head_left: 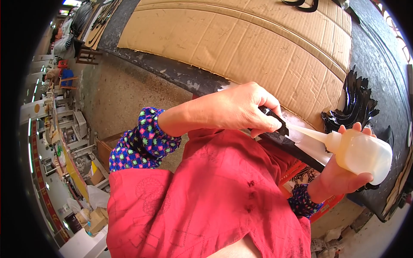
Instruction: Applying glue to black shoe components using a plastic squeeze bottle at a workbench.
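Note:
My left hand [232,107] pinches a small black strap-like piece [282,128] between thumb and fingers, at the table's near edge. Much of that piece is hidden behind the fingers. In my right hand [333,182] lies a translucent squeeze bottle [365,157] of pale yellowish liquid, tilted on its side. Its long tapered nozzle points left, and the tip meets or nearly meets the end of the black piece. Whether liquid is coming out cannot be made out. Just beyond the bottle is a fanned pile of glossy black strips [355,103].
A large cardboard sheet [241,43] covers much of the dark, worn table [159,66]. Black curved pieces [305,5] lie at its far edge. Below the table, by my right forearm, is a red crate [325,210]. A blue stool [66,77] stands far left.

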The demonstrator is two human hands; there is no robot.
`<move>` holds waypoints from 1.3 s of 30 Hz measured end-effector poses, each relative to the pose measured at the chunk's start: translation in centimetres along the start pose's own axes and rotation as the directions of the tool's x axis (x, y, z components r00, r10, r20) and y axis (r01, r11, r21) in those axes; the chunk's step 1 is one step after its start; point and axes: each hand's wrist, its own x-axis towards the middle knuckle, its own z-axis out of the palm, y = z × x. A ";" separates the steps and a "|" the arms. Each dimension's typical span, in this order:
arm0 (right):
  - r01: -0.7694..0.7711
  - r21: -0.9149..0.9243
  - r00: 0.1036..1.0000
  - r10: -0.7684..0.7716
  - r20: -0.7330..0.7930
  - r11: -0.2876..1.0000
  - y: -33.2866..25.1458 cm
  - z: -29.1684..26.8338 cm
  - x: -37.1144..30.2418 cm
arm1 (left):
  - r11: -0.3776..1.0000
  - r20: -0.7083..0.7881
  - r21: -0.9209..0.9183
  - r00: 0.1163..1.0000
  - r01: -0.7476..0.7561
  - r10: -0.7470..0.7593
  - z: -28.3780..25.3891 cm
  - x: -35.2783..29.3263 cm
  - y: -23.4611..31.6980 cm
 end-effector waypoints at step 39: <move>-0.025 -0.141 0.993 0.009 -0.116 0.990 0.0 0.6 -0.4 | 0.995 0.041 -0.095 0.999 0.030 -0.026 -0.5 0.4 -0.3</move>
